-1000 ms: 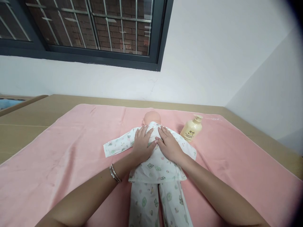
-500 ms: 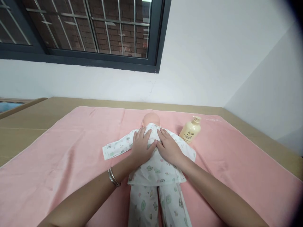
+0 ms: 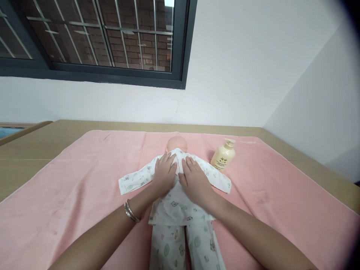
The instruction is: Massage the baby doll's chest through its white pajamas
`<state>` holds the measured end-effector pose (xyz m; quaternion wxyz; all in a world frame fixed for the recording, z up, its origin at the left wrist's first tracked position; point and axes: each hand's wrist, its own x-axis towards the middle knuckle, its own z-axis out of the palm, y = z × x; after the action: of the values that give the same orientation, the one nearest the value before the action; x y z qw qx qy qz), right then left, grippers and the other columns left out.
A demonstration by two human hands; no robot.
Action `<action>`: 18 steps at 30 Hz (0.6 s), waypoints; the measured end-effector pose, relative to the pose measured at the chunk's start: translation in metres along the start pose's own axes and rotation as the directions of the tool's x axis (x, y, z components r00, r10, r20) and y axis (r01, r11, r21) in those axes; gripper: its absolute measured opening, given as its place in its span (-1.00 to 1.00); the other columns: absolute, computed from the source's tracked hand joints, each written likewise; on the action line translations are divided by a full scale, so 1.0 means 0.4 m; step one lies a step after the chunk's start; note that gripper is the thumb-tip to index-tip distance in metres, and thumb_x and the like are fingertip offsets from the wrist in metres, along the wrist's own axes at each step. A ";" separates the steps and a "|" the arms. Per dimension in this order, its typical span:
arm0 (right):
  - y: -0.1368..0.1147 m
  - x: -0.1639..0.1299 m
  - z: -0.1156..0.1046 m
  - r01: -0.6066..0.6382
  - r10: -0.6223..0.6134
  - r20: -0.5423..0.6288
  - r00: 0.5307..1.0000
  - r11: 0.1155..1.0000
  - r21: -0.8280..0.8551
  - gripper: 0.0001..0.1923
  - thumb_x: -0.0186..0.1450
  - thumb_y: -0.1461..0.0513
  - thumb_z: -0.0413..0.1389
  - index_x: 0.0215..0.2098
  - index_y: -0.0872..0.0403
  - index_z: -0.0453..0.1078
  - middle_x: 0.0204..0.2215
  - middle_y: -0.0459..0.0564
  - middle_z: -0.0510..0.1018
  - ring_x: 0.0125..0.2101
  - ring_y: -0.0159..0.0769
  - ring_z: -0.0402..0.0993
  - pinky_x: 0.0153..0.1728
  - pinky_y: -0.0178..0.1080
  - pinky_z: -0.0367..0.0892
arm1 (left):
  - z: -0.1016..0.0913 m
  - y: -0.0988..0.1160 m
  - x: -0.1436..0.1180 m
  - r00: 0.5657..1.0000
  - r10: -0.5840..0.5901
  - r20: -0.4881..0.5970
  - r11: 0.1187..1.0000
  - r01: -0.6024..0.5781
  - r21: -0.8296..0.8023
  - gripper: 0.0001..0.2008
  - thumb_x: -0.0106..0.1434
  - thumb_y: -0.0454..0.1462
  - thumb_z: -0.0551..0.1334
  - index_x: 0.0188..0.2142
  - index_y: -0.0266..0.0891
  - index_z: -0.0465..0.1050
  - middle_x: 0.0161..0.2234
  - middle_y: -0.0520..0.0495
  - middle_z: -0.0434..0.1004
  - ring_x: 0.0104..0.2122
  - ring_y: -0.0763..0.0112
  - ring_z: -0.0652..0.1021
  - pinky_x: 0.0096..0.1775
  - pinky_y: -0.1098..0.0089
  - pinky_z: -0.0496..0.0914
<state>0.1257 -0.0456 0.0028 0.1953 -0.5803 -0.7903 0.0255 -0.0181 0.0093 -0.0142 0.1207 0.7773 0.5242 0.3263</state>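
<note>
A baby doll (image 3: 177, 144) in a white printed top and trousers lies on a pink cloth (image 3: 98, 210), its bald head pointing away from me and no face showing. Flat on the left side of its upper back rests my left hand (image 3: 165, 173), fingers stretched out; silver bangles (image 3: 131, 212) circle that wrist. My right hand (image 3: 195, 180) lies flat beside it on the right side of the back, fingers extended. The hands sit close together with a narrow gap between them. Both sleeves of the top spread out sideways on the cloth.
A pale yellow pump bottle (image 3: 223, 154) stands on the cloth just beyond the doll's right sleeve. The cloth covers a wooden surface (image 3: 67, 131) set against a white wall. Above is a dark-framed window (image 3: 112, 73) with metal bars.
My hands have shifted slightly on the doll's back, the thumbs drawing in closer to the fingers. The whole view has moved a little; the doll and bottle stay in place.
</note>
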 end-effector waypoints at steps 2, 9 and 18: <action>-0.031 -0.028 -0.005 0.024 -0.024 0.015 1.000 1.000 -0.016 -0.41 0.41 0.15 -0.21 0.31 0.33 0.04 0.32 0.26 0.05 0.33 0.02 -0.15 0.28 0.08 -0.04 | 0.000 -0.013 0.031 0.998 -0.038 0.054 0.999 0.039 -0.009 -0.56 0.37 -0.23 -0.10 0.17 -0.22 0.26 0.25 -0.19 0.23 0.26 0.13 0.20 0.24 -0.12 0.00; 0.034 0.034 0.000 0.011 -0.014 0.021 1.000 0.991 0.131 -0.41 0.45 0.06 -0.28 0.32 0.19 0.06 0.33 0.15 0.06 0.34 -0.04 -0.19 0.28 0.06 -0.08 | 0.016 -0.006 0.023 1.000 0.005 0.003 0.993 -0.005 0.114 -0.54 0.39 -0.24 -0.13 0.21 -0.28 0.19 0.25 -0.21 0.23 0.27 0.12 0.20 0.24 -0.08 0.01; 0.127 0.096 0.004 0.053 -0.056 0.019 0.998 0.989 0.135 -0.36 0.44 -0.02 -0.28 0.35 0.18 -0.03 0.33 0.17 0.02 0.34 -0.11 -0.15 0.29 0.07 -0.18 | 0.011 0.054 -0.074 0.976 0.214 -0.052 0.922 -0.184 0.341 -0.56 0.29 -0.36 -0.05 0.11 -0.50 0.30 0.18 -0.42 0.30 0.23 -0.04 0.25 0.21 -0.05 0.15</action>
<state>0.1617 0.0068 -0.0016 0.2256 -0.5437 -0.8044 0.0801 -0.0065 -0.0258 -0.0172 -0.0695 0.8205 0.4951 0.2772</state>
